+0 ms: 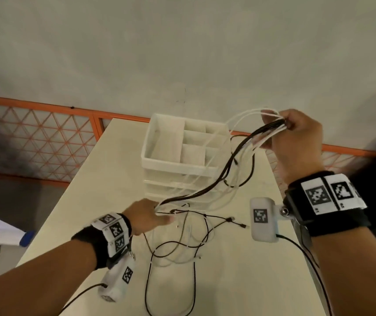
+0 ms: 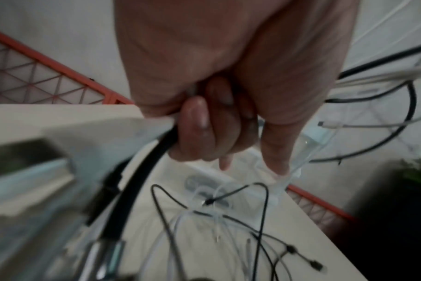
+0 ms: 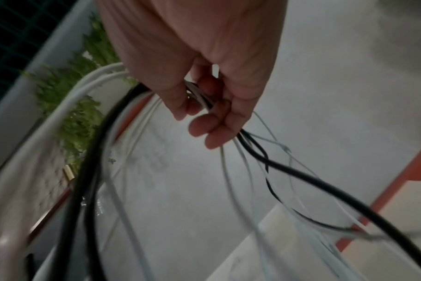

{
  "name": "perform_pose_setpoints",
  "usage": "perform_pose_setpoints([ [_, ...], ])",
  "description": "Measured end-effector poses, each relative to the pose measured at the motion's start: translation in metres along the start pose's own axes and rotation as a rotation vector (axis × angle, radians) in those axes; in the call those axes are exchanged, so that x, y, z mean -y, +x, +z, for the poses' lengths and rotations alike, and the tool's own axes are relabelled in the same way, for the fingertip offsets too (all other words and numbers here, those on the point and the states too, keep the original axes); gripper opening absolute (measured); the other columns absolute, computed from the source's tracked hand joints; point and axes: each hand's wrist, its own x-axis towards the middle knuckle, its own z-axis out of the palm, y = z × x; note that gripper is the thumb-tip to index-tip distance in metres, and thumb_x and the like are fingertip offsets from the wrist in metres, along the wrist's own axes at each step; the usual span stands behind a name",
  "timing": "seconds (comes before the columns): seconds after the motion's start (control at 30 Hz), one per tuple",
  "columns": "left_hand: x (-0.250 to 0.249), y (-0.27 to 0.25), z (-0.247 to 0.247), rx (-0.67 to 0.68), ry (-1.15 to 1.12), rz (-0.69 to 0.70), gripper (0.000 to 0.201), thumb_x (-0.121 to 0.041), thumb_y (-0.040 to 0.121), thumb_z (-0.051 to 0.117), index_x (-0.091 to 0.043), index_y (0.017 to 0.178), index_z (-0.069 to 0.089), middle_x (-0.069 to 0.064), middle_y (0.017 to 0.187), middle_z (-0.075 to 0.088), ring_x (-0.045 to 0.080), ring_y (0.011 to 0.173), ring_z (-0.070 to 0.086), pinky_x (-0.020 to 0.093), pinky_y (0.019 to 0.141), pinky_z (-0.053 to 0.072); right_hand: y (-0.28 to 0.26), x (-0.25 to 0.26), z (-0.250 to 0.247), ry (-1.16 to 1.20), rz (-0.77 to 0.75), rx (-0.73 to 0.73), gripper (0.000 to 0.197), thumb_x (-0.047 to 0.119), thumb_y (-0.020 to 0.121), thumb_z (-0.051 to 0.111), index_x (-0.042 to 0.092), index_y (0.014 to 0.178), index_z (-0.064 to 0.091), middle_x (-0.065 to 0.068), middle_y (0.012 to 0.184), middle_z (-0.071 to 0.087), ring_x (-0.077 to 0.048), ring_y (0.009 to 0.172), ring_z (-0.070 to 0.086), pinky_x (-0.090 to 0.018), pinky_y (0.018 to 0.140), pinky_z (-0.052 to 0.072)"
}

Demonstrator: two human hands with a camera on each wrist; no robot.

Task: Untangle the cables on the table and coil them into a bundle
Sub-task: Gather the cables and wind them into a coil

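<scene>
Stretching the cables (image 1: pixel 207 192) taut between fists: your right hand (image 1: pixel 296 142) grasps them high, your left hand (image 1: pixel 146 215) clenches them low above the table (image 1: pixel 105 179), so tangles hang free.

Pale floor (image 1: pixel 182 53), orange lattice barrier (image 1: pixel 34 137), beige table (image 1: pixel 105 179)

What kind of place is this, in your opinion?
Probably a workshop or a data-recording room: a plain table beside an orange mesh fence, bare grey floor, and a white divided organizer on the table.
</scene>
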Motion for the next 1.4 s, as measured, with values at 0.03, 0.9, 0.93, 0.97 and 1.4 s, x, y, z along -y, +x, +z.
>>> perform_pose_setpoints([
  [0.03,0.002,0.001,0.006,0.022,-0.013,-0.028,0.043,-0.054,0.088,0.063,-0.024,0.118,0.067,-0.004,0.058,0.055,0.009,0.043,0.046,0.016,0.039,0.035,0.000,0.003,0.001,-0.006,-0.060,-0.019,0.019,0.025,0.090,0.074,0.010,0.079,0.069,0.003,0.059,0.064,-0.009,0.053,0.064,-0.024,0.057,0.057],
  [0.9,-0.005,0.006,-0.075,-0.514,-1.186,-0.125,0.039,-0.024,0.104,0.031,-0.008,0.085,0.062,-0.007,0.037,0.027,0.009,0.030,0.017,0.016,0.033,0.016,-0.029,-0.196,-0.025,-0.758,0.570,0.231,0.041,0.040,0.090,0.062,0.024,0.127,0.053,-0.014,0.102,0.071,-0.033,0.077,0.072,-0.044,0.072,0.062],
  [0.93,0.000,0.007,-0.071,-0.500,-1.163,-0.147,0.040,-0.026,0.105,0.031,-0.007,0.086,0.061,-0.007,0.036,0.026,0.009,0.029,0.016,0.016,0.033,0.016,-0.026,-0.191,-0.024,-0.704,0.564,0.221,0.039,0.035,0.092,0.062,0.020,0.127,0.056,-0.016,0.095,0.073,-0.031,0.068,0.074,-0.043,0.064,0.063],
  [0.97,0.004,0.008,-0.069,-0.489,-1.131,-0.173,0.041,-0.027,0.105,0.032,-0.006,0.086,0.062,-0.008,0.036,0.025,0.009,0.029,0.016,0.016,0.032,0.016,-0.021,-0.182,-0.024,-0.664,0.522,0.207,0.034,0.028,0.094,0.062,0.018,0.126,0.058,-0.015,0.087,0.073,-0.027,0.061,0.073,-0.038,0.056,0.062],
  [1.4,0.006,0.005,-0.067,-0.478,-0.987,-0.263,0.025,-0.018,0.097,0.049,-0.007,0.080,0.064,-0.008,0.036,0.027,0.009,0.028,0.020,0.015,0.031,0.017,0.004,-0.124,-0.028,-0.130,0.696,-0.024,0.048,0.055,0.102,0.041,0.014,0.085,0.058,-0.007,0.067,0.056,-0.019,0.048,0.056,-0.028,0.049,0.048],
])
